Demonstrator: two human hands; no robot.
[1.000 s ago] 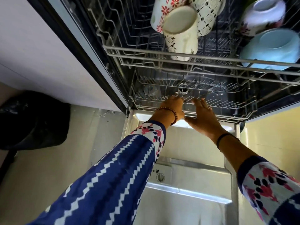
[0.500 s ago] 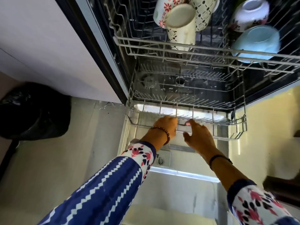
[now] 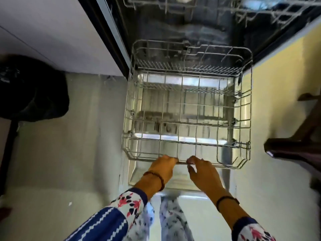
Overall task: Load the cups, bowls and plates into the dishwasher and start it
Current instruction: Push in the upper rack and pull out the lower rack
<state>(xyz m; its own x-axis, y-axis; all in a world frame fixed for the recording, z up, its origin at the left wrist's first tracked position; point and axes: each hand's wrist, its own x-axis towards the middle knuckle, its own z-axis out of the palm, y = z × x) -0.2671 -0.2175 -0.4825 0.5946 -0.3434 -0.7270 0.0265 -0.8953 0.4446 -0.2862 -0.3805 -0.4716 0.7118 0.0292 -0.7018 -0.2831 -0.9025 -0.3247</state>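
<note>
Gripping hands: the left hand (image 3: 164, 169) had its fingers curled round the front rail of the lower rack (image 3: 243, 108); the right hand (image 3: 202, 173), just beside it, hooked its fingertips over the same rail with the thumb underneath.
Lower rack: a wire basket that stood drawn out of the dishwasher (image 3: 199, 32), lying over the lowered door (image 3: 225, 176), with only its rear edge at the tub's mouth.
Wrists: a beaded bracelet (image 3: 159, 180) circled the left, a dark band (image 3: 225, 200) the right; each sleeve (image 3: 111, 221) was blue with a floral cuff.
Upper rack: the upper rack (image 3: 260, 13) showed along the top edge, blurred; what it carried could not be made out.
Left of the machine: a white cabinet panel (image 3: 52, 32) adjoined the dishwasher, and a black bag (image 3: 33, 91) sat on the pale floor (image 3: 69, 153) below it.
Right of the machine: dark wooden furniture (image 3: 295, 150) stood near the rack's front corner, apart from it.
</note>
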